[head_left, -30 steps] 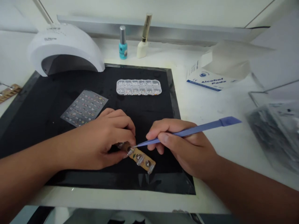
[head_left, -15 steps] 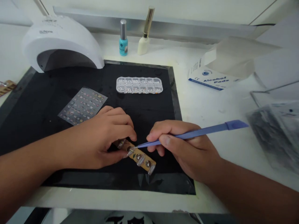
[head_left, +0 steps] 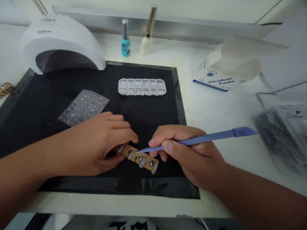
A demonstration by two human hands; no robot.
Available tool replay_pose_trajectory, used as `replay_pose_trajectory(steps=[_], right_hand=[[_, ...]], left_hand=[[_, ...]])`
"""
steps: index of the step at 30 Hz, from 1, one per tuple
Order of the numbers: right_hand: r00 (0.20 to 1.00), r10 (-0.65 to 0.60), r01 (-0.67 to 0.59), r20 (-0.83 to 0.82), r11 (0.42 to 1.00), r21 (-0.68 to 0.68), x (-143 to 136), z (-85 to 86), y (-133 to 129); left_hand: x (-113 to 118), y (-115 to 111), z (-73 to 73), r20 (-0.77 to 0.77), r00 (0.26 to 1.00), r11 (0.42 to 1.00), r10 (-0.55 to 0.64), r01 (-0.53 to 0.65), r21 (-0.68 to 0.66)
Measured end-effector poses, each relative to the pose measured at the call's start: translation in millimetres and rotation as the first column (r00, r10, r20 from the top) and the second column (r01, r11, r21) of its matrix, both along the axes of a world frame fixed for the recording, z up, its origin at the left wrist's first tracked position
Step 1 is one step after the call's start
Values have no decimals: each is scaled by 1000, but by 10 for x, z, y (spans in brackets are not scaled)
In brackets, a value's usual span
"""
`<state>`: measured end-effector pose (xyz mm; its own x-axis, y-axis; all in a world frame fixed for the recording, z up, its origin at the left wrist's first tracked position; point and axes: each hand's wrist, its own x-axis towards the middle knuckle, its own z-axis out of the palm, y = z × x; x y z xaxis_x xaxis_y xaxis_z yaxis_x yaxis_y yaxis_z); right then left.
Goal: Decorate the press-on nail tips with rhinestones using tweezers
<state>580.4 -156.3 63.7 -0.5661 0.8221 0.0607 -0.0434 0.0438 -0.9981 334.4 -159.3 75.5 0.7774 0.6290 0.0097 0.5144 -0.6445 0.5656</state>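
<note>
My left hand (head_left: 103, 143) is closed round the left end of a small wooden nail-tip holder (head_left: 146, 160), a strip with round metal studs and clear false nails on it. Its far left part is hidden under the fingers. Pinched in my right hand (head_left: 184, 145) are blue tweezers (head_left: 203, 138), slanting down to the left. Their point meets a clear false nail (head_left: 131, 154) near the middle of the strip, beside my left fingertips. Whether anything tiny is at the point is too small to tell.
The black mat (head_left: 153, 116) bears a clear compartment box (head_left: 142, 87) of small gems and a sticker sheet (head_left: 83, 108). Behind are a white nail lamp (head_left: 64, 41), a turquoise polish bottle (head_left: 125, 47) and a cream one (head_left: 146, 46). An alcohol pads box (head_left: 216, 76) stands right.
My left thumb has drawn back leftward from the false nail, uncovering more of the strip. The strip has turned slightly flatter. The tweezers' point stays at the same false nail.
</note>
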Motion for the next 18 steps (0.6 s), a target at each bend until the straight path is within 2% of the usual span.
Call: replay_pose_trajectory(steps=[18], right_hand=[[1000, 11, -11, -11, 999, -42, -11, 1, 13]], left_hand=[[-3, 3, 0, 4, 1000, 1000, 21, -21, -6]])
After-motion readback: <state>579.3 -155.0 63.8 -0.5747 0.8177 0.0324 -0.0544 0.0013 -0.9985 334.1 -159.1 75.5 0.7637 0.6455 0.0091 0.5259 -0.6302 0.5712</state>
